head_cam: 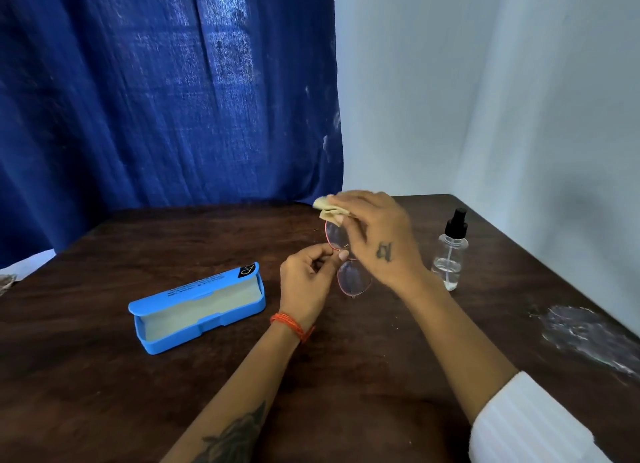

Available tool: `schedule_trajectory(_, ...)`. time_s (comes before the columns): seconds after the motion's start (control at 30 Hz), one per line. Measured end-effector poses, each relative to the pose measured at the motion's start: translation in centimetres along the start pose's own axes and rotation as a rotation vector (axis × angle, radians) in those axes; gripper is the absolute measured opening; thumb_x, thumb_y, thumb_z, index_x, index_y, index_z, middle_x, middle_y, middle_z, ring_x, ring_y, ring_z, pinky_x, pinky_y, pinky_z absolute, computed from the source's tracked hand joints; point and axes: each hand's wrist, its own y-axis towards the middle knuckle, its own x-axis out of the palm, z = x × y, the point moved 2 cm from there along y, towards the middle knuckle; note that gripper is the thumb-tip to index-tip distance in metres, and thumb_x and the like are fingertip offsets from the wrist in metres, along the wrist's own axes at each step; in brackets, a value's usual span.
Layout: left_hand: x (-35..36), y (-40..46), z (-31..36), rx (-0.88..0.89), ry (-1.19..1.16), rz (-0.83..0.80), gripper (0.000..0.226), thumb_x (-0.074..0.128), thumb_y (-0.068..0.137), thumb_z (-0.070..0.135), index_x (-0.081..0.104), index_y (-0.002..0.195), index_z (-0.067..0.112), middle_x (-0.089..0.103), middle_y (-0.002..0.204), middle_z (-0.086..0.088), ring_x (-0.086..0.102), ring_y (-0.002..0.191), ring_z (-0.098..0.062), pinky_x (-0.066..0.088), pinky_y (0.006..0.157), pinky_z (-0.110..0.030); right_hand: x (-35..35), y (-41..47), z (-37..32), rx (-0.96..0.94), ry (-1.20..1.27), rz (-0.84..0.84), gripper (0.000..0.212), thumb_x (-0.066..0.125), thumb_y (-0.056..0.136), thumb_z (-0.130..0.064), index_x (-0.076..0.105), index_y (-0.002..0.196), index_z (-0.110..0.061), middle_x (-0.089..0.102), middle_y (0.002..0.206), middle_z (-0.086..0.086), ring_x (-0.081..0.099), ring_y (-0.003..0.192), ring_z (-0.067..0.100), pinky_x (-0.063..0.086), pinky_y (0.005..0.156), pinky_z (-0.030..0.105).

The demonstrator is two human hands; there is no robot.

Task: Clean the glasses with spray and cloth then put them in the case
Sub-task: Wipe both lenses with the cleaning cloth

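My left hand pinches the bridge of the thin red-rimmed glasses, holding them upright above the table, one lens over the other. My right hand grips a folded pale yellow cloth and presses it on the top edge of the upper lens. The blue glasses case lies open on the table to the left of my hands, its pale lining showing and nothing in it. A clear spray bottle with a black nozzle stands upright to the right of my right hand.
The dark wooden table meets a blue curtain at the back and a white wall at the right. A wet or shiny smear lies near the table's right edge.
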Motion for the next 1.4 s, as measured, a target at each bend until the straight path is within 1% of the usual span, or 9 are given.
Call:
schedule_trajectory(0.13,-0.1,0.0,0.0,0.014,0.010,0.026,0.009,0.064,0.083,0.011,0.071,0.086,0.015,0.071,0.083,-0.003,0.065,0.080,-0.010,0.051,0.073,-0.021,0.4,0.2,0.3,0.025,-0.068,-0.044,0.024,0.056,0.089,-0.011,0.067,0.110,-0.015,0.069,0.096,0.006,0.052,0.087,0.019,0.030,0.072,0.018)
schedule_trajectory(0.3,0.1,0.0,-0.1,0.006,0.025,0.029,0.011,0.066,0.081,0.012,0.070,0.090,0.008,0.070,0.086,-0.008,0.065,0.081,-0.015,0.052,0.071,-0.019,-0.3,-0.9,1.4,0.273,0.144,-0.003,0.016,0.060,0.088,-0.020,0.071,0.096,-0.012,0.071,0.081,0.001,0.054,0.063,0.007,0.037,0.059,0.012)
schedule_trajectory(0.43,0.0,0.1,-0.2,-0.019,-0.012,0.050,0.009,0.066,0.081,0.016,0.070,0.088,0.014,0.070,0.083,-0.002,0.064,0.081,-0.013,0.053,0.074,-0.024,-0.1,-1.8,2.2,0.501,0.354,-0.080,0.016,0.061,0.087,-0.025,0.071,0.091,-0.014,0.071,0.081,0.002,0.061,0.072,0.016,0.047,0.068,0.033)
schedule_trajectory(0.57,-0.2,0.2,-0.4,-0.072,-0.070,0.062,0.009,0.067,0.080,0.019,0.072,0.087,0.017,0.072,0.083,0.001,0.066,0.085,-0.015,0.053,0.078,-0.030,-0.1,-2.4,2.6,0.585,0.458,-0.182,0.011,0.065,0.084,-0.023,0.072,0.092,-0.020,0.069,0.078,0.000,0.057,0.071,0.013,0.043,0.063,0.030)
schedule_trajectory(0.7,-0.4,0.3,-0.6,-0.133,-0.140,0.096,0.006,0.069,0.079,0.020,0.072,0.084,0.018,0.071,0.081,0.003,0.064,0.077,-0.005,0.050,0.071,-0.025,-2.0,-2.9,2.2,0.301,-0.025,0.101,0.014,0.064,0.082,-0.013,0.072,0.094,-0.014,0.072,0.084,0.004,0.061,0.076,0.022,0.048,0.068,0.033)
schedule_trajectory(0.83,-0.4,0.2,-0.5,-0.145,-0.207,0.103,0.010,0.067,0.080,0.014,0.070,0.079,0.023,0.069,0.075,0.007,0.058,0.063,0.001,0.048,0.062,-0.019,-0.7,-5.2,-0.5,-0.072,-0.208,-0.011,0.022,0.056,0.081,-0.008,0.071,0.097,-0.005,0.070,0.090,0.009,0.058,0.077,0.027,0.051,0.068,0.031)
schedule_trajectory(0.97,-0.4,0.3,-0.5,-0.147,-0.257,0.100,0.013,0.064,0.082,0.010,0.069,0.083,0.021,0.070,0.085,0.003,0.061,0.069,-0.001,0.050,0.062,-0.015,-0.4,-4.7,-1.0,-0.131,-0.274,-0.066,0.034,0.039,0.084,-0.016,0.069,0.094,-0.002,0.068,0.088,0.011,0.058,0.074,0.027,0.054,0.064,0.035)
schedule_trajectory(1.3,-0.4,0.5,-1.2,-0.188,-0.435,0.157,0.010,0.063,0.083,0.012,0.070,0.088,0.017,0.066,0.078,0.004,0.057,0.066,-0.002,0.049,0.064,-0.014,0.0,-5.7,1.9,0.390,-0.046,-0.162,0.008,0.063,0.084,-0.018,0.069,0.089,-0.017,0.067,0.080,-0.001,0.053,0.070,0.012,0.033,0.055,0.019)
schedule_trajectory(1.4,-0.4,0.5,-1.4,-0.240,-0.506,0.170,0.010,0.064,0.082,0.017,0.070,0.090,0.014,0.066,0.074,0.007,0.053,0.066,-0.002,0.047,0.066,-0.016,-0.4,-6.2,2.1,0.769,0.387,-0.030,0.007,0.062,0.086,-0.020,0.068,0.081,-0.020,0.067,0.078,0.001,0.056,0.068,0.014,0.044,0.056,0.026)
